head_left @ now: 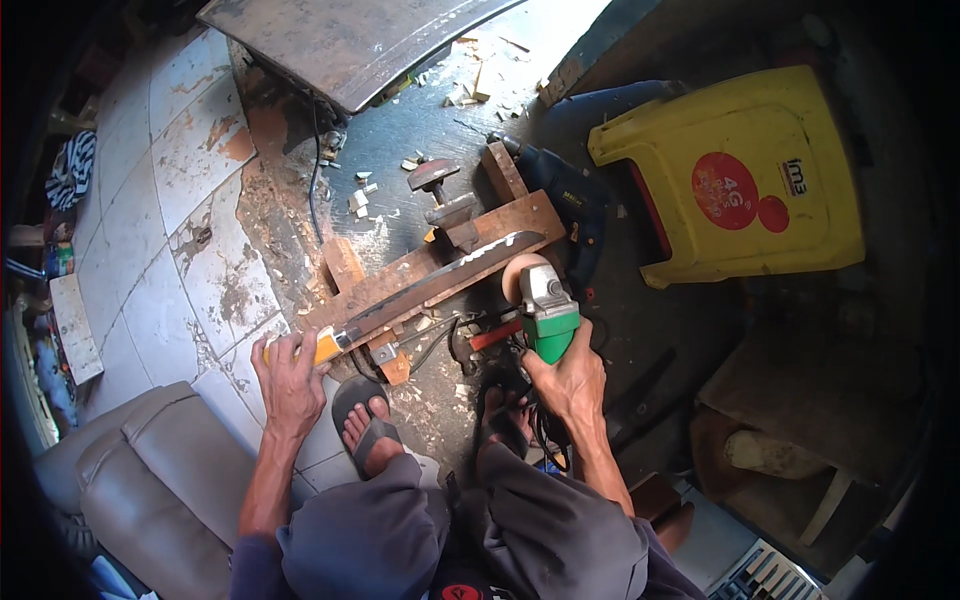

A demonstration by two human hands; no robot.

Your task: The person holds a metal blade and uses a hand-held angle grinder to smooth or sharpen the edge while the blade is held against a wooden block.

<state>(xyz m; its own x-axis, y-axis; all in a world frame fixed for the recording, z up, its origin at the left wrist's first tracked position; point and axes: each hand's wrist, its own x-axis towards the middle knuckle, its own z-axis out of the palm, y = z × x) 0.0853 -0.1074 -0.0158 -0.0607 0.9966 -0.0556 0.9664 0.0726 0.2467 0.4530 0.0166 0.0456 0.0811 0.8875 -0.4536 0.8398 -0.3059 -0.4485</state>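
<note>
My left hand [292, 385] is closed around the yellow handle [328, 346] of a long-bladed knife. Its dark blade [420, 292] lies along a wooden beam [388, 272], with a pale, shiny streak near the far end. In my right hand [570, 380] is a green and grey angle grinder [552, 325]. The grinder's round brown disc [520, 277] is close to the blade's far end; I cannot tell whether they touch. A metal clamp [450, 210] with a rusty top stands against the beam. Below the blade lies a hammer [492, 338] with a red handle.
A blue power drill [565, 185] lies beyond the beam. To the right is a yellow plastic stool [745, 180]. Wood scraps [362, 198] litter the floor. A metal-topped table [350, 45] stands at the far side, and a grey cushioned seat [160, 490] at the near left. My sandalled feet are close below.
</note>
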